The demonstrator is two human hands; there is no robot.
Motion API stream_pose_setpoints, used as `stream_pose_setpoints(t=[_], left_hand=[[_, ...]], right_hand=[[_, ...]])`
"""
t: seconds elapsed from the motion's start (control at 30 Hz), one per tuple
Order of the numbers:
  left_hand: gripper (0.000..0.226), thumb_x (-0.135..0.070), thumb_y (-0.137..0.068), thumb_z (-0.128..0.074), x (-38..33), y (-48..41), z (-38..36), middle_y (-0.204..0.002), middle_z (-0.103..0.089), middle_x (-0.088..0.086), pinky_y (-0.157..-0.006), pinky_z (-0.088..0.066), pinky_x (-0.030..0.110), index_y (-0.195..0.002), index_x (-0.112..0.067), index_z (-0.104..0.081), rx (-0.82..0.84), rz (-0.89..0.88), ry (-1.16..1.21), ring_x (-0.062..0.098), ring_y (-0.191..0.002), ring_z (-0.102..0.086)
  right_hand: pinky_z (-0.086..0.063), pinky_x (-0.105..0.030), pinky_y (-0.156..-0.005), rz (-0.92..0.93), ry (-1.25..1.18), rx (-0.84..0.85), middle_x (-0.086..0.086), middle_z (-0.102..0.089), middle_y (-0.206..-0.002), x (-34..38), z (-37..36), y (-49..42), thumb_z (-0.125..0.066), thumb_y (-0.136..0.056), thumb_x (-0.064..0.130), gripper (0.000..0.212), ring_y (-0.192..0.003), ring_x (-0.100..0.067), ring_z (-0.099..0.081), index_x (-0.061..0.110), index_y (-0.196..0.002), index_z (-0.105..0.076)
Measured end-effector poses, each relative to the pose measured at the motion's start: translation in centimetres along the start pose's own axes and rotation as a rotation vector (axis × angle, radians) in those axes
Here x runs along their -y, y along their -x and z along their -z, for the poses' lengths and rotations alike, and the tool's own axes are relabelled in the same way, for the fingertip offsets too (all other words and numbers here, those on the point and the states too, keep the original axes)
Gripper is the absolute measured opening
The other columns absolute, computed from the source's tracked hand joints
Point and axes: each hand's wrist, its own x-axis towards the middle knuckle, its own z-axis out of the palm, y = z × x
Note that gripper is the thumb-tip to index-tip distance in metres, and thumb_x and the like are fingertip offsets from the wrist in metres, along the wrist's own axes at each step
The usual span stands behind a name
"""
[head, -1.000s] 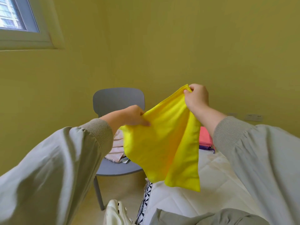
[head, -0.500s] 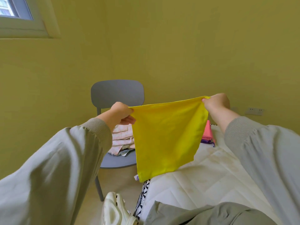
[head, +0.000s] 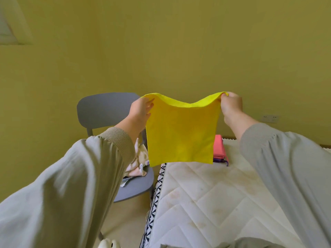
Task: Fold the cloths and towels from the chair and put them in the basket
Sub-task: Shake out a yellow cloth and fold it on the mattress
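Two hands, left hand [head: 141, 111], right hand [head: 231, 106], pinching one yellow cloth [head: 180, 135]

Scene evenly lit by soft, diffuse light, shadows faint, window frame [head: 12, 29] at upper left smeared by motion blur, sleeves [head: 53, 203] stretched and softened by wide-angle distortion at the lower edges.

Grey chair [head: 105, 110] beside white quilted mattress [head: 215, 203], olive-yellow wall [head: 179, 42] behind.

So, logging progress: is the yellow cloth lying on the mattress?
No, the left hand and right hand hold the yellow cloth up by its corners.
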Motion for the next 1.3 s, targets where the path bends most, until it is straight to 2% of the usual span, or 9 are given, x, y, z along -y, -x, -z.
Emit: stream_pose_setpoints(t=[0.13, 0.27, 0.4, 0.53, 0.67, 0.73, 0.83, 1.0, 1.3], left_hand=[[0.045, -0.011, -0.096, -0.032, -0.2, -0.7, -0.6, -0.102, -0.067, 0.005, -0.104, -0.031, 0.038, -0.141, -0.009, -0.03, -0.004, -0.031, 0.055, 0.02, -0.122, -0.053], [0.042, -0.009, -0.093, -0.036, 2.6, 1.0, 1.0, -0.114, -0.068, 0.009, -0.102, -0.037, 0.036, -0.132, -0.006, -0.051, 0.0, -0.002, -0.058, 0.018, -0.112, -0.061], [0.019, -0.013, -0.094, -0.052, 6.9, 3.8, 3.6, -0.1, -0.07, 0.01, -0.091, -0.045, 0.033, -0.105, -0.005, -0.064, 0.053, 0.057, -0.308, 0.016, -0.093, -0.065], [0.015, -0.019, -0.091, -0.063, 11.2, 6.0, 5.8, -0.081, -0.058, 0.007, -0.074, -0.04, 0.029, -0.078, -0.012, -0.06, 0.12, 0.163, -0.714, 0.021, -0.086, -0.055], [0.013, -0.02, -0.089, -0.066, 15.5, 6.9, 8.0, -0.102, -0.059, 0.006, -0.092, -0.041, 0.032, -0.08, -0.01, -0.063, 0.206, 0.23, -0.846, 0.021, -0.099, -0.054], [0.014, -0.018, -0.092, -0.06, 17.2, 7.4, 8.4, -0.084, -0.051, 0.002, -0.084, -0.038, 0.029, -0.083, -0.008, -0.058, 0.212, 0.287, -0.893, 0.016, -0.084, -0.048], [0.028, -0.014, -0.096, -0.053, 19.6, 7.9, 8.3, -0.073, -0.047, 0.008, -0.077, -0.043, 0.031, -0.069, -0.008, -0.048, 0.188, 0.37, -0.827, 0.019, -0.069, -0.048], [0.015, -0.016, -0.1, -0.048, 21.8, 8.4, 7.9, -0.1, -0.058, 0.024, -0.084, -0.052, 0.045, -0.103, -0.002, -0.05, 0.23, 0.49, -0.718, 0.041, -0.1, -0.061], [0.027, -0.018, -0.098, -0.052, 23.7, 6.0, 9.8, -0.066, -0.037, 0.004, -0.06, -0.039, 0.025, -0.072, -0.017, -0.042, 0.308, 0.665, -0.694, 0.014, -0.059, -0.036]], right_hand=[[-0.026, -0.027, -0.056, 0.002, -0.043, -0.09, -0.006, -0.044, -0.068, 0.5, 1.2, -0.4, -0.042, -0.083, 0.009, 0.015, -0.07, -0.017, -0.035, 0.016, -0.076, -0.053], [-0.023, -0.029, -0.056, -0.064, -0.011, -0.189, -0.01, -0.044, -0.065, -2.7, 3.3, 1.7, -0.036, -0.065, 0.01, 0.01, -0.062, -0.02, -0.031, 0.016, -0.057, -0.041], [-0.008, -0.032, -0.053, -0.066, 0.112, -0.241, -0.005, -0.019, -0.058, -7.3, 5.0, 5.7, -0.041, -0.075, 0.003, 0.032, -0.059, -0.023, -0.015, 0.018, -0.053, -0.022], [-0.022, -0.032, -0.053, -0.143, 0.239, -0.211, -0.008, -0.034, -0.063, -12.7, 6.4, 9.3, -0.046, -0.082, 0.01, 0.037, -0.063, -0.026, -0.029, 0.015, -0.052, -0.027], [-0.022, -0.033, -0.052, -0.254, 0.293, -0.124, -0.006, -0.03, -0.053, -17.6, 7.2, 13.1, -0.044, -0.084, 0.006, 0.036, -0.057, -0.026, -0.028, 0.013, -0.052, -0.028], [-0.03, -0.034, -0.059, -0.307, 0.316, -0.087, -0.008, -0.038, -0.056, -19.9, 7.0, 14.5, -0.043, -0.084, 0.009, 0.034, -0.062, -0.029, -0.036, 0.01, -0.052, -0.033], [-0.032, -0.034, -0.066, -0.369, 0.351, 0.006, -0.015, -0.046, -0.07, -22.4, 6.3, 16.0, -0.038, -0.078, 0.02, 0.024, -0.072, -0.031, -0.039, 0.009, -0.056, -0.036], [-0.039, -0.038, -0.081, -0.368, 0.449, 0.122, -0.03, -0.056, -0.107, -25.2, 6.0, 15.4, -0.037, -0.098, 0.01, 0.026, -0.1, -0.039, -0.053, -0.005, -0.086, -0.054], [-0.042, -0.036, -0.092, -0.489, 0.736, 0.239, -0.026, -0.055, -0.128, -26.9, 5.6, 13.8, -0.043, -0.098, 0.017, 0.036, -0.118, -0.039, -0.052, -0.008, -0.119, -0.056]])
